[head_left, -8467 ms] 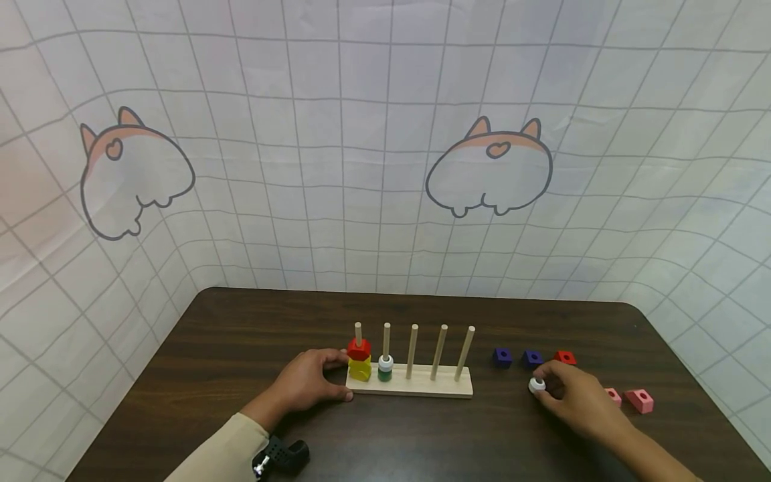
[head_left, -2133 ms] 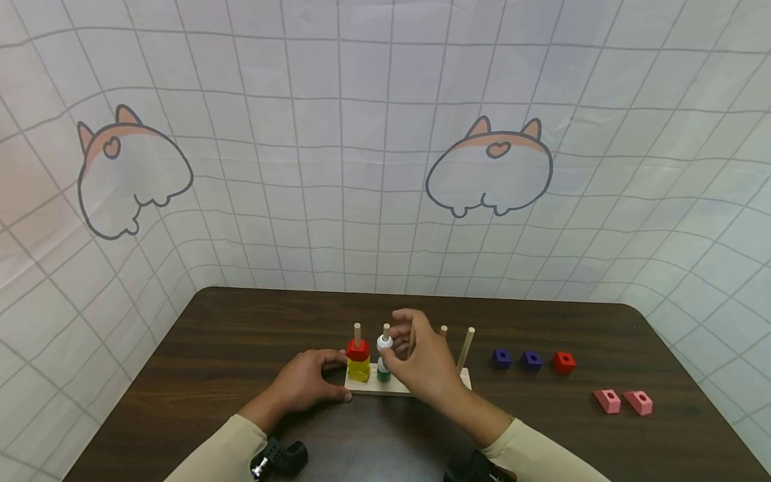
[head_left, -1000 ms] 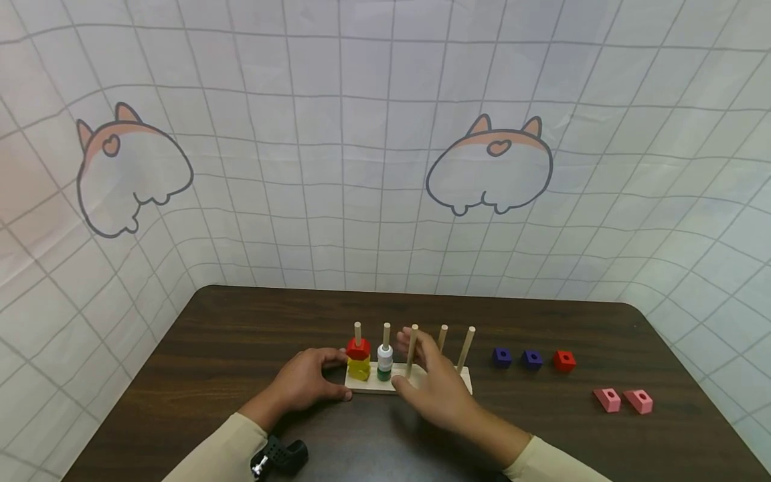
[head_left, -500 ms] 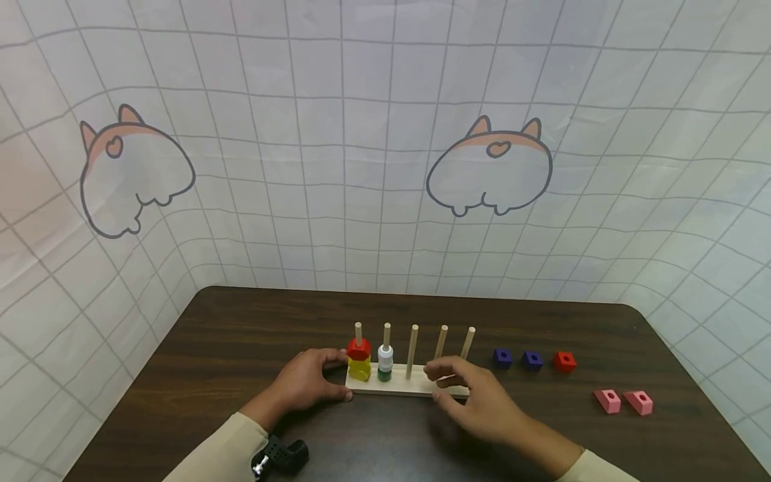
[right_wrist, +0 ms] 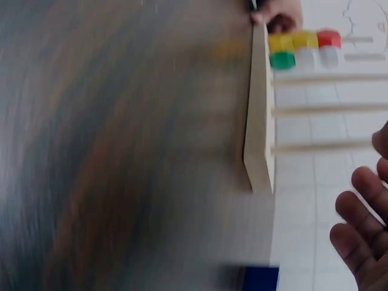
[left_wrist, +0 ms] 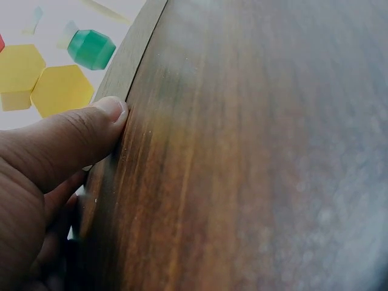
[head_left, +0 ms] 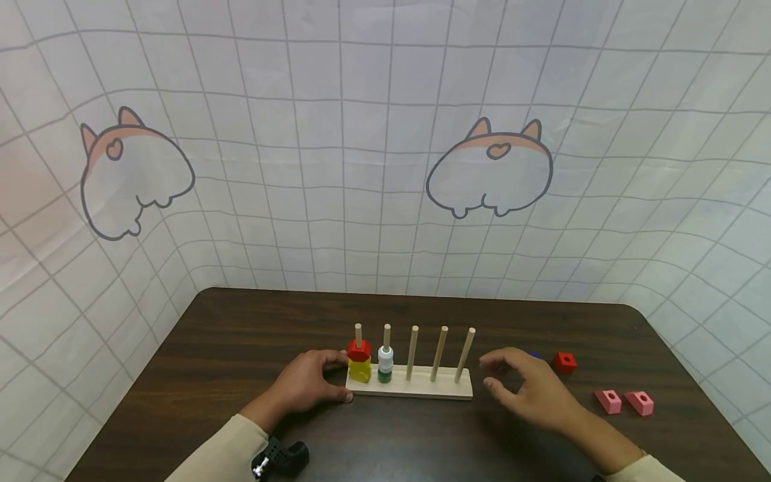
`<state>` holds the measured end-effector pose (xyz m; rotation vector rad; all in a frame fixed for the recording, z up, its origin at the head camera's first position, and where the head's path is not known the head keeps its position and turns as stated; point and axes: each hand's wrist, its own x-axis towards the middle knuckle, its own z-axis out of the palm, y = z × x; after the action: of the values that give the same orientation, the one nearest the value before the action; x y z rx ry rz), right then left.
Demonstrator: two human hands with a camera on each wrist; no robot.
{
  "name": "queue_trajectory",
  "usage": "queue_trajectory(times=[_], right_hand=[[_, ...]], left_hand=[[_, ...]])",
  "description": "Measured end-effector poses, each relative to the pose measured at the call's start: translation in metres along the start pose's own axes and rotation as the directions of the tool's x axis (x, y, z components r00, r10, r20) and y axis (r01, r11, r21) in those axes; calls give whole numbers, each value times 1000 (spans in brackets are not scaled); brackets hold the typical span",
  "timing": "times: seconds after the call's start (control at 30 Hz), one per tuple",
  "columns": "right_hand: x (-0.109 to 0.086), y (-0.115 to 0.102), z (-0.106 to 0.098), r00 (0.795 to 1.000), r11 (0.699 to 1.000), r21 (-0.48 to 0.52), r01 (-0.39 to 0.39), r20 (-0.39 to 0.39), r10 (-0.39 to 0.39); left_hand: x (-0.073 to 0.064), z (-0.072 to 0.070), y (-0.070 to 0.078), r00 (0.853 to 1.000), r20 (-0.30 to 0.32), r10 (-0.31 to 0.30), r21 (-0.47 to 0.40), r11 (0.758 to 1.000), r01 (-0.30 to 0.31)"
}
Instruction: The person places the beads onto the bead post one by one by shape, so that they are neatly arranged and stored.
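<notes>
My left hand (head_left: 304, 381) holds the left end of a wooden peg board (head_left: 415, 389), its thumb (left_wrist: 109, 115) pressed on the front edge. The leftmost peg carries yellow beads (head_left: 360, 370) below a red bead (head_left: 359, 350). On the second peg, two white beads (head_left: 385, 357) are stacked over a green bead (head_left: 385, 376). The other three pegs are bare. Just right of the board, my right hand (head_left: 533, 391) hovers with nothing in it, fingers apart and loosely bent. It mostly hides a blue block (right_wrist: 260, 279) behind it.
Farther right lie a red block (head_left: 565, 363) and two pink wedge blocks (head_left: 610, 402), each with a hole. A white gridded cloth (head_left: 385, 167) hangs behind the far edge of the dark wooden table (head_left: 277, 314).
My right hand has brought a white bead from the right onto the second peg, let go, and moved back right past the board's end. My left hand has stayed in place.
</notes>
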<state>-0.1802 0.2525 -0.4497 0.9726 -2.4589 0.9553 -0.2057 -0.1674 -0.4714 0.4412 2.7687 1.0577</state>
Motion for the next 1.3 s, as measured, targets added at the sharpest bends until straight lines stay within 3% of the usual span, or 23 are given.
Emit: queue_trajectory(times=[0.2,0.37,0.57,0.8,1.3], right_hand=[[-4,18,-14,997,988,-137,-78,14,81],[-5,33,-23,983,970,-184,-159,60,173],[-5,48,-29,977,958,-247,-144,117,177],[0,57,-29,974,952,-277,-127,149,173],[10,71,-18,946,944,-254,-208,193,261]], left_hand=[[-1,0,0,1000,6,-4,-7,1000,4],[0,0,0,1000,5,-8,-11,1000,8],[1,0,0,1000,2,-9,-16,1000,9],[1,0,-1,1000,1,-9,-18,1000,9],[0,0,0,1000,8,-15,-21,1000,15]])
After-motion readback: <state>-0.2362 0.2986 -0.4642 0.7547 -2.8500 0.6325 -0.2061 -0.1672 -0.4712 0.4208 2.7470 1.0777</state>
